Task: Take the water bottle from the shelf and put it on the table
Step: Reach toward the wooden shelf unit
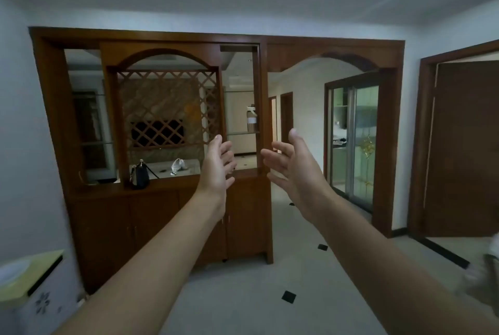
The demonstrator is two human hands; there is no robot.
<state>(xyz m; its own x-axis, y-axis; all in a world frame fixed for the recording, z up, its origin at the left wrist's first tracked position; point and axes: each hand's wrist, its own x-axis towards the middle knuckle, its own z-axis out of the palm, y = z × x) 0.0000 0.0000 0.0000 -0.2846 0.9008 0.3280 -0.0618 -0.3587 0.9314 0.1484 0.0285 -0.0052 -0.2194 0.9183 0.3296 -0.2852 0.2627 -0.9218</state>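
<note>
Two hands, left (219,166) and right (290,162), grip open, empty; one water bottle (251,118) upright on glass shelf (243,132).

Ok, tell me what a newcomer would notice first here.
Two bare hands, the left hand and right hand, reach forward, open and empty. Behind them stands a tall wooden shelf unit with a lattice centre. The water bottle sits on a glass shelf in its right bay.
</note>
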